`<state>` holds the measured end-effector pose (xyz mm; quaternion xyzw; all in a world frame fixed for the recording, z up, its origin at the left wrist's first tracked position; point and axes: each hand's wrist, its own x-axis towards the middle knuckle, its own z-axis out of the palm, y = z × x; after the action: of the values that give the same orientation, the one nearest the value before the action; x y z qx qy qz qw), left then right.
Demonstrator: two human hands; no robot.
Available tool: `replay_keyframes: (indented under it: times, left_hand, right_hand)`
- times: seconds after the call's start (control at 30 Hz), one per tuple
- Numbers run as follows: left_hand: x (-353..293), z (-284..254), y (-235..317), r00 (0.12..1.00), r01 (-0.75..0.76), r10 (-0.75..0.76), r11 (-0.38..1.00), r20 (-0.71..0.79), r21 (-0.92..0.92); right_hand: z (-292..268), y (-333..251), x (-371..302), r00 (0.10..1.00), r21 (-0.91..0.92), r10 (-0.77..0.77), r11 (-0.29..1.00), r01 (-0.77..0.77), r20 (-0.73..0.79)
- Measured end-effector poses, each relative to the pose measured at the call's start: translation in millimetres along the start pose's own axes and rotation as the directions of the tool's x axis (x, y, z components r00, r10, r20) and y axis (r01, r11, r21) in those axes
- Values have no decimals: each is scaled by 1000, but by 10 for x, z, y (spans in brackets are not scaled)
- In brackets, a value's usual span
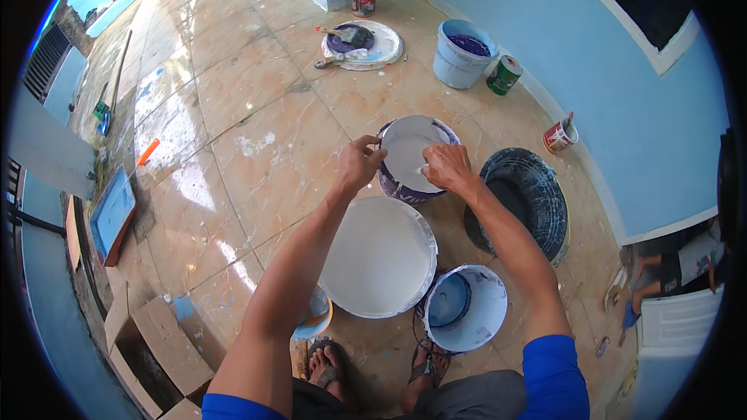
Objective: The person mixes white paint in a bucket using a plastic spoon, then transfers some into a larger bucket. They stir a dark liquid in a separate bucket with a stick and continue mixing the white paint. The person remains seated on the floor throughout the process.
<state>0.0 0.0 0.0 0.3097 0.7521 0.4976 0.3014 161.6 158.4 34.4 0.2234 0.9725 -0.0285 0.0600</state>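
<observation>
A purple bucket [405, 192] with a whitish inside stands in front of me, and both my hands are at its rim. My left hand [362, 162] is on its left side, with thumb and fingers closed at the edge. My right hand [447, 167] is closed in a fist over the right side of its mouth; what it grips, if anything, is hidden. Nearer to me is a larger bucket [379, 257] of smooth white paint. A light-blue bucket [484, 319] lies tilted at its right, close to my feet.
A dark, paint-streaked tub [537, 194] stands right. Farther off are a blue bucket with purple paint [457, 70], a green can [504, 75], a red-and-white can [560, 137], and a lid with brushes [385, 45]. A paint tray [113, 214] and a cardboard box [167, 342] are left.
</observation>
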Motion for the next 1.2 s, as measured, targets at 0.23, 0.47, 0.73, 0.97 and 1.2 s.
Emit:
replay_keyframes:
  times: [0.23, 0.47, 0.73, 0.97, 1.2]
  left_hand:
    - [-37, -207, -19, 1000, -2, 2, 999, -18, 38]
    - [-61, -142, 18, 1000, 2, -1, 998, -29, 59]
    - [-1, -36, -66, 994, -51, 50, 999, -95, -16]
    - [-14, -9, -34, 997, -38, 36, 999, -66, -35]
    - [-19, 9, -75, 995, -54, 52, 998, -87, -28]
  right_hand:
    - [138, -64, 132, 882, -319, -183, 947, 40, -434]
    - [-274, 23, -39, 996, -180, -85, 980, 83, -3]
    - [194, 11, 46, 930, -107, -100, 992, 67, -353]
    - [-40, 118, 13, 962, -303, -76, 953, -6, -261]
    - [-260, -90, -57, 999, -121, -49, 992, 47, -13]
